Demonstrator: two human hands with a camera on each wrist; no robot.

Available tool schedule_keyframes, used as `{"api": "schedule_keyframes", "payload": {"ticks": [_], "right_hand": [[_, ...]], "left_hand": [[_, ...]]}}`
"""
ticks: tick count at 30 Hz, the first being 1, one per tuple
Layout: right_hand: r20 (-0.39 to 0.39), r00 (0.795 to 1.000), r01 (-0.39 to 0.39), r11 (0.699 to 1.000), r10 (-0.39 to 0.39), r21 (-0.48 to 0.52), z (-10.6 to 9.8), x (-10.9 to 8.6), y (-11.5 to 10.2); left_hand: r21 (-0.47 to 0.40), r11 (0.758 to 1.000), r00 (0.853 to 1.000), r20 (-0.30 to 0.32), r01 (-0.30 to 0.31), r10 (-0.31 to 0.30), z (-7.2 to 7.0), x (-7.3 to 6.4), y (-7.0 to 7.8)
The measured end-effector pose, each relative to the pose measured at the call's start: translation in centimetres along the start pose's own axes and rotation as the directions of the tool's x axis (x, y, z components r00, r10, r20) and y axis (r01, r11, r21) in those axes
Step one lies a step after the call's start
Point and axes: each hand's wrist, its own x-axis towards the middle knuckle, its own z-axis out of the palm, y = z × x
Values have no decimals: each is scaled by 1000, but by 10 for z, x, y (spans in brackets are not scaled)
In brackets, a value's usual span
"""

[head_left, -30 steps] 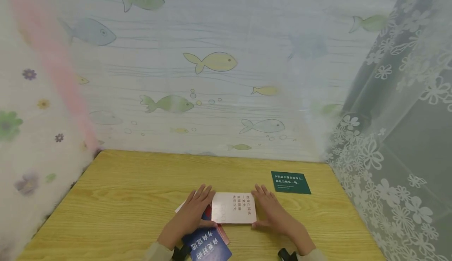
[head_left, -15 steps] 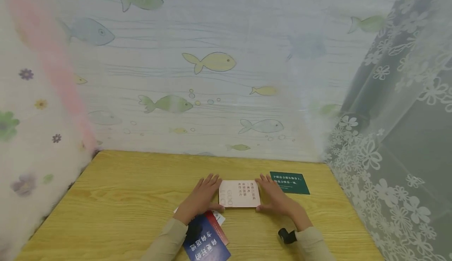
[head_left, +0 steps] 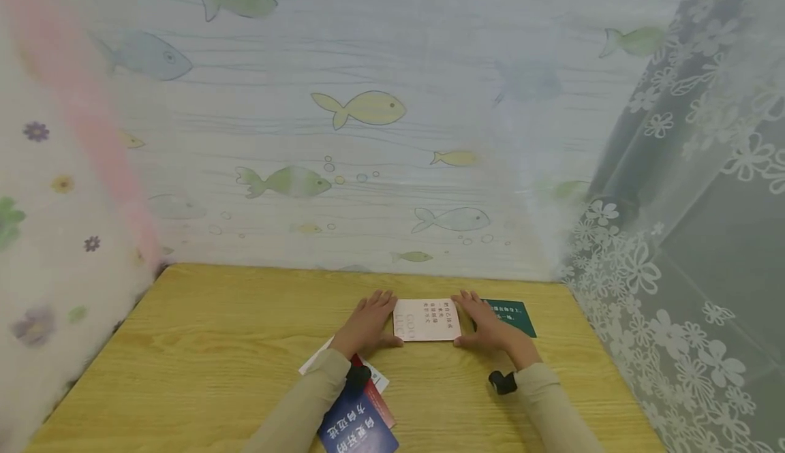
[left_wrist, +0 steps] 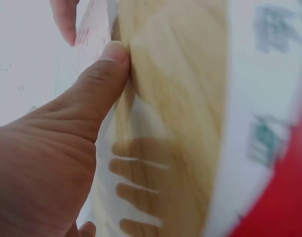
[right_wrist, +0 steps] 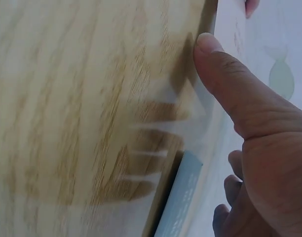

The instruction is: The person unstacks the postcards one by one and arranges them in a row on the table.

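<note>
A pale pink card [head_left: 426,320] with vertical lettering and faint large letters lies near the middle of the table in the head view, between both hands. My left hand [head_left: 366,322] holds its left end, thumb at the near corner and fingers at the far corner. At the right end, my right hand [head_left: 488,322] holds it the same way. In the left wrist view the left thumb [left_wrist: 99,81] meets the card's edge; in the right wrist view the right thumb [right_wrist: 230,74] comes up to the opposite edge. A dark green card [head_left: 512,315] lies partly hidden behind the right hand.
A blue card [head_left: 358,422] with white writing overlaps a red card [head_left: 380,405] and white cards [head_left: 377,375] under the left forearm. The wooden table [head_left: 214,344] ends at a wall covering printed with fish [head_left: 374,107]. Lace curtain [head_left: 638,269] hangs along the right side.
Both hands have moved away from the body and slightly right, taking the pink card with them. The right hand now covers part of the green card; more of the white cards shows.
</note>
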Motion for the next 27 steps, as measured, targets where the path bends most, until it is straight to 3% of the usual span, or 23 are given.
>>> {"api": "schedule_keyframes", "payload": {"ticks": [9, 15, 27], "right_hand": [[39, 998, -58, 998, 56, 33, -11, -3, 10], [50, 995, -88, 996, 89, -30, -19, -1, 16], [70, 993, -90, 994, 94, -65, -22, 2, 15]], "left_hand": [[-28, 999, 999, 28, 24, -23, -2, 24, 9], [-33, 999, 998, 54, 30, -29, 0, 38, 14], [-24, 997, 991, 115, 67, -64, -1, 47, 14]]}}
